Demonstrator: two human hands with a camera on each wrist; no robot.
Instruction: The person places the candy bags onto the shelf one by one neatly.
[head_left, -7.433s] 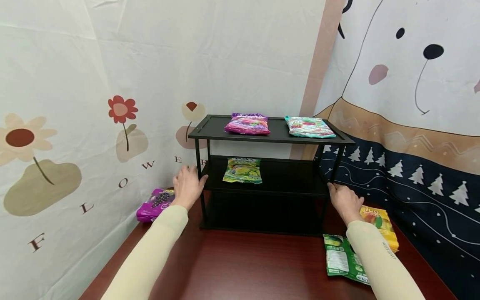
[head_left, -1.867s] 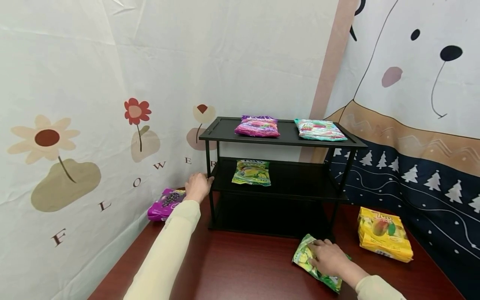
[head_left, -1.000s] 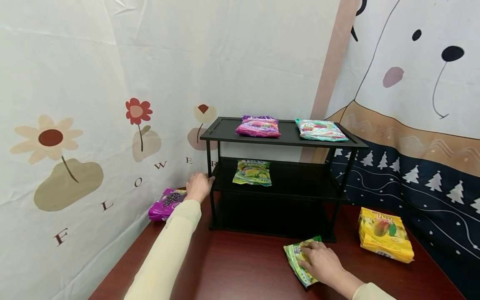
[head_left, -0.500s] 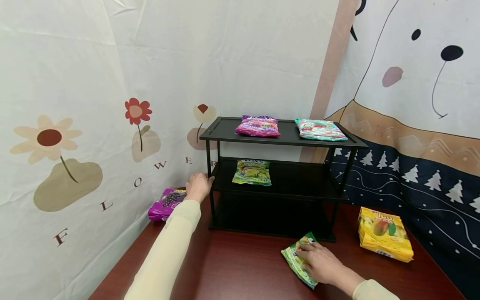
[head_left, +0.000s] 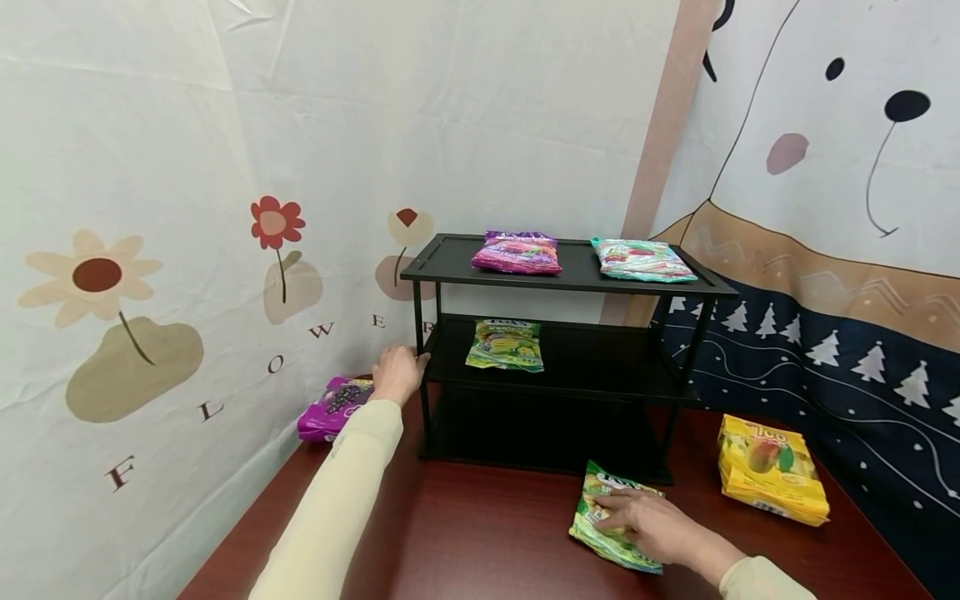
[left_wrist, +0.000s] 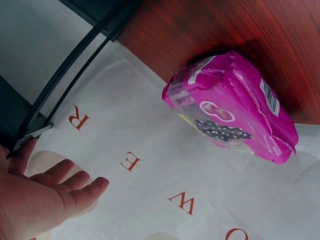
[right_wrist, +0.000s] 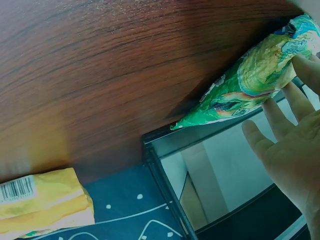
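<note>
Currently, the right hand rests on a green packet lying flat on the reddish-brown counter, just in front of the right part of a black rack; its fingers are extended and slightly spread across the wrapper, without curling round it. The left hand pinches the rack's left front post between thumb and index finger, the other fingers loosely spread. A pink packet and a teal packet sit on the top shelf, a yellow-green packet on the middle one. A purple pack lies left of the rack, a yellow pack right of it.
</note>
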